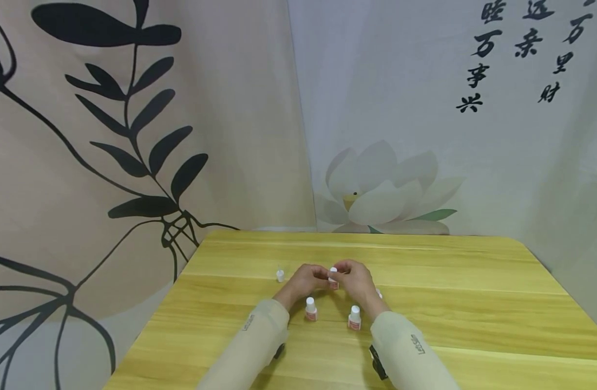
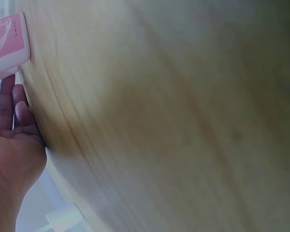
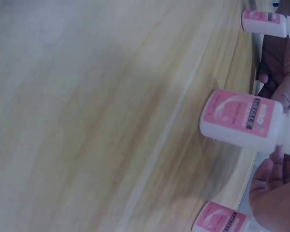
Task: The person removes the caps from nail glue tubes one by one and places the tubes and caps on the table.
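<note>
Near the middle of the table, both hands meet at a small white bottle with a pink label (image 1: 334, 285). My left hand (image 1: 309, 278) grips it from the left side. My right hand (image 1: 358, 283) pinches it near its white top, thumb across the front. Two similar capped bottles stand closer to me: a left one (image 1: 311, 310) and a right one (image 1: 354, 318). In the right wrist view a pink-labelled bottle (image 3: 239, 121) covers part of the hands. The left wrist view shows the left palm (image 2: 12, 159) below a pink-labelled bottle (image 2: 9, 41).
A small white object (image 1: 280, 275) stands left of the left hand. Another white item (image 1: 379, 293) is mostly hidden behind the right wrist. The wooden table (image 1: 473, 303) ends at a printed curtain (image 1: 249, 135).
</note>
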Action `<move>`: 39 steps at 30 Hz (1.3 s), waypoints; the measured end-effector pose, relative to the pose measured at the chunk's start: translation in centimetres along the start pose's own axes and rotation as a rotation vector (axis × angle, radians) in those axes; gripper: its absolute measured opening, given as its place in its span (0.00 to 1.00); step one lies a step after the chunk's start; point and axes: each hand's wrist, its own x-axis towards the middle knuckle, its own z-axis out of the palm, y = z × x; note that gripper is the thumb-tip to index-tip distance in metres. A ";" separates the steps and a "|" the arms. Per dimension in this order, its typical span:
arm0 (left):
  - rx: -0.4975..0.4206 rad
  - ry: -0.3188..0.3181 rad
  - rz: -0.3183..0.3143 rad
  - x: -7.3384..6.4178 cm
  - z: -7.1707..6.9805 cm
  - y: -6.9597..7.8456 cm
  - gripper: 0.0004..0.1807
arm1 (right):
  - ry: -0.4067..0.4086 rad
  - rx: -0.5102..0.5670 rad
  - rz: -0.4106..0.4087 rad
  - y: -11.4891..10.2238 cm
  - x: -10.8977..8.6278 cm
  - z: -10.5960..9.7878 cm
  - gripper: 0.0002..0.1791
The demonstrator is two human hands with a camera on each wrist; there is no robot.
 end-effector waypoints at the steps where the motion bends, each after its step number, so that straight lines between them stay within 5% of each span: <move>1: -0.001 0.001 -0.001 0.0 0.0 0.0 0.11 | 0.000 0.000 0.000 0.0 0.0 0.0 0.10; 39: -0.007 0.002 0.003 0.3 0.2 -0.4 0.10 | 0.027 -0.014 -0.049 0.1 -0.3 0.0 0.14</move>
